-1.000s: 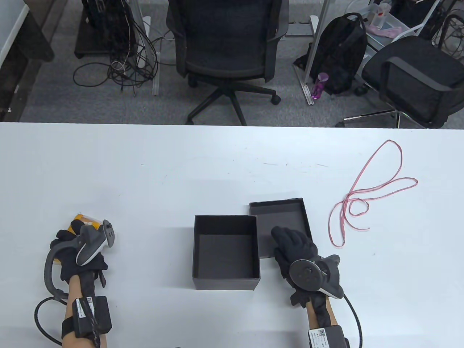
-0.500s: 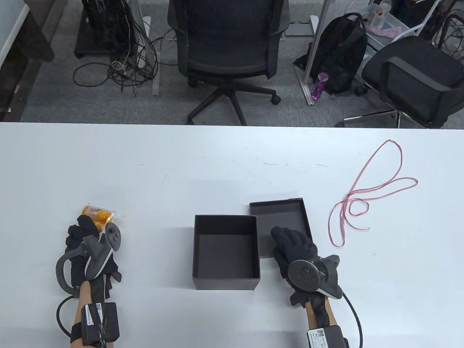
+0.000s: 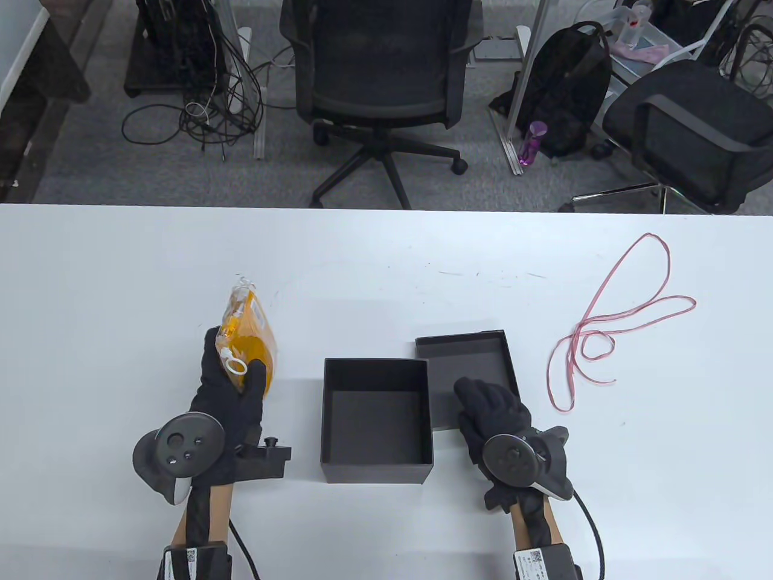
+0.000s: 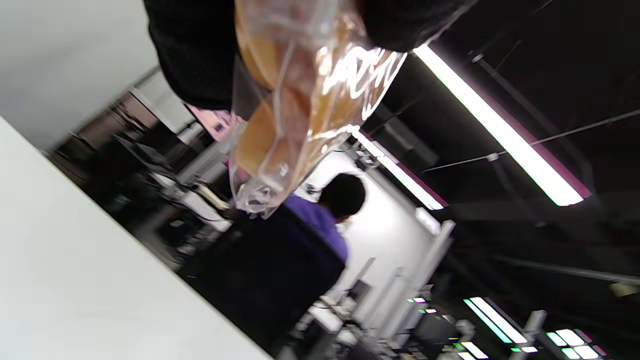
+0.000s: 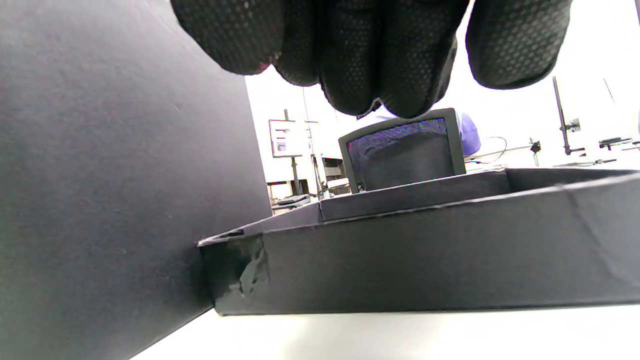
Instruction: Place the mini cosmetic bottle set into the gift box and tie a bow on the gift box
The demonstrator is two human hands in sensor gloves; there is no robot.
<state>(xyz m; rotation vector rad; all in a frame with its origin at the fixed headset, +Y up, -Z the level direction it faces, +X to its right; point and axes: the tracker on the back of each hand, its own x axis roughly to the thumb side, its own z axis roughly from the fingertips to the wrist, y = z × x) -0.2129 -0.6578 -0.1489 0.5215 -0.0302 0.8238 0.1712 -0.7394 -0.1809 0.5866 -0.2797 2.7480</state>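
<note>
Room: office floor behind the white bench [image 3: 386, 254], with a black swivel chair [image 3: 380, 90], tangled cables [image 3: 205, 90] and a backpack [image 3: 567, 90] at the far side.
Left hand: the left hand [image 3: 232, 393], gloved in black, grips the mini cosmetic bottle set [image 3: 246, 338], an orange pack in clear plastic, raised just left of the box with its top pointing to the far side.
Gift box: the black gift box [image 3: 377, 468] stands open at the near centre of the bench.
Lid: the lid [image 3: 477, 353] lies inside-up, touching the box's right wall.
Right hand: the right hand [image 3: 492, 408] rests with relaxed fingers on the lid's near edge, holding nothing.
Ribbon: pink ribbon [image 3: 616, 314] lies loosely looped, well right of the lid.
</note>
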